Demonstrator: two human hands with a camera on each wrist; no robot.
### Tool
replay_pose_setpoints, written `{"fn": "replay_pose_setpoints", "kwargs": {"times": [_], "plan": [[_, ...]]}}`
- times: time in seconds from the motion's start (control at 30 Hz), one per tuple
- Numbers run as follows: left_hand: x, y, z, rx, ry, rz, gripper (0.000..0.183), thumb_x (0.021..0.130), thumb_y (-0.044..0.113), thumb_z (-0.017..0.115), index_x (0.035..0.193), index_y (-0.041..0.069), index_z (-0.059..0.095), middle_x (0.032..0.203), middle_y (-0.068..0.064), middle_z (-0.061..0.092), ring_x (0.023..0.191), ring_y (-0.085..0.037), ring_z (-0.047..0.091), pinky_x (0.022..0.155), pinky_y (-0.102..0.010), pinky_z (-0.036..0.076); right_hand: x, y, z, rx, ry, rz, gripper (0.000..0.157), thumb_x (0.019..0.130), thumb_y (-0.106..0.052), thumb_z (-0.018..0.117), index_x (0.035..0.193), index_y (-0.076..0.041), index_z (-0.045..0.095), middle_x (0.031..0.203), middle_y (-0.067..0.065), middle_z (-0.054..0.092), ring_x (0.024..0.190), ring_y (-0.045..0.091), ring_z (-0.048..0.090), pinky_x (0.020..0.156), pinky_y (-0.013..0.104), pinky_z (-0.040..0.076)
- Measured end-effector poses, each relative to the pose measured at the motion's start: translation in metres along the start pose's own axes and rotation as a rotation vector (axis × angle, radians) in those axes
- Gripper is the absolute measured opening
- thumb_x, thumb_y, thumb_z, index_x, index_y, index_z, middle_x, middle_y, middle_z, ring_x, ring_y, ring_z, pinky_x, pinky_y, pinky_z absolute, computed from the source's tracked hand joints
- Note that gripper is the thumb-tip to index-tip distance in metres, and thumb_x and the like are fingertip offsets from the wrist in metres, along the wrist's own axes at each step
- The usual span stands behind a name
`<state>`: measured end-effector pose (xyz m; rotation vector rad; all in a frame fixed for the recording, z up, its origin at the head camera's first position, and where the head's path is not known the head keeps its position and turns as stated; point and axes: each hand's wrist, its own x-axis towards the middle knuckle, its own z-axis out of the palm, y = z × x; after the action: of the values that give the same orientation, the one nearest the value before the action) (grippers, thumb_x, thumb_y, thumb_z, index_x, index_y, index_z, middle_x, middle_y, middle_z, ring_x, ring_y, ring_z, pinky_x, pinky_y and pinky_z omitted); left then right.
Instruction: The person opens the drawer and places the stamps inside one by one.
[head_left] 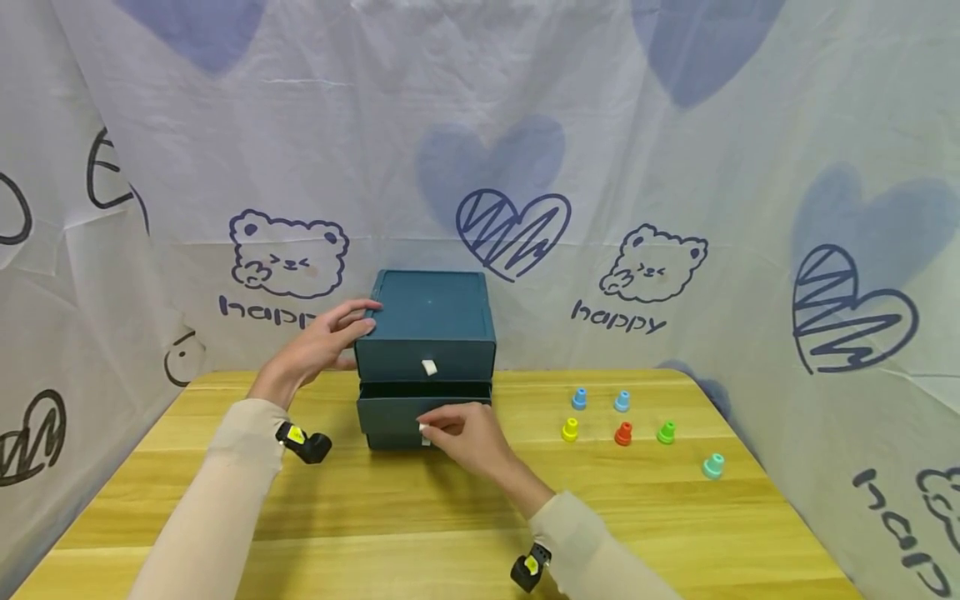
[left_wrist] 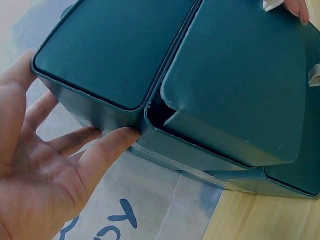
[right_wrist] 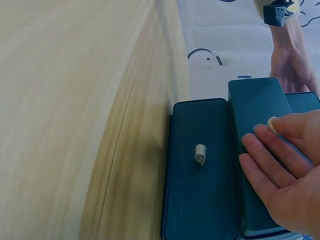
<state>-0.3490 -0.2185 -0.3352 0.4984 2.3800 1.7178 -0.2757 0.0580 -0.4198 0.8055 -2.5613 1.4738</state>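
Observation:
A dark teal drawer cabinet [head_left: 431, 308] stands at the back of the table, with white pull tabs on its drawer fronts. Its middle drawer [head_left: 390, 412] is pulled partway out, and a dark gap shows above the front. My right hand [head_left: 472, 437] pinches that drawer's pull tab [right_wrist: 272, 125] between thumb and fingertips. Against the cabinet's left side rests my left hand [head_left: 318, 346], its fingers spread along the side wall and top edge. The top drawer [left_wrist: 115, 50] is pushed in, as is the bottom drawer [right_wrist: 200, 200], whose own tab hangs free.
On the table's right side stand several small stepped cone-shaped pieces: blue [head_left: 579, 399], light blue [head_left: 622, 402], yellow [head_left: 570, 430], red [head_left: 623, 433], green [head_left: 666, 432] and teal [head_left: 713, 467]. A printed cloth [head_left: 405, 192] hangs behind the wooden table [head_left: 390, 533].

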Motion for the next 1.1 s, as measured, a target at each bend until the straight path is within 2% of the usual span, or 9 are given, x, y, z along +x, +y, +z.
{"fn": "replay_pose_setpoints", "kwargs": {"times": [0.47,0.8,1.1], "plan": [[-0.0001,0.0005,0.0002,0.006,0.008,-0.003,0.06,0.107,0.043,0.053,0.159,0.019,0.034,0.173,-0.018,0.015,0.159,-0.044,0.017,0.11,-0.07,0.043,-0.0035,-0.0011,-0.0003,0.02,-0.01,-0.017,0.019,0.098,-0.015,0.072,0.113,-0.009,0.08,0.109,0.007,0.08,0.087,0.016,0.077,0.075,0.017,0.06],[-0.0011,-0.0014,0.0005,0.02,0.014,-0.004,0.06,0.107,0.043,0.054,0.159,0.02,0.035,0.173,-0.018,0.016,0.159,-0.044,0.019,0.109,-0.068,0.045,-0.0057,-0.0009,0.0004,0.037,-0.011,0.005,0.019,0.097,-0.015,0.072,0.114,-0.01,0.08,0.109,0.006,0.08,0.089,0.015,0.077,0.076,0.016,0.06],[0.0023,-0.0003,0.0003,0.016,-0.004,0.012,0.06,0.107,0.043,0.054,0.158,0.019,0.035,0.173,-0.018,0.016,0.159,-0.044,0.019,0.108,-0.069,0.045,-0.0073,-0.0023,-0.0017,0.037,-0.002,0.001,0.019,0.097,-0.014,0.072,0.114,-0.009,0.08,0.109,0.006,0.08,0.089,0.017,0.077,0.077,0.016,0.06]]}}
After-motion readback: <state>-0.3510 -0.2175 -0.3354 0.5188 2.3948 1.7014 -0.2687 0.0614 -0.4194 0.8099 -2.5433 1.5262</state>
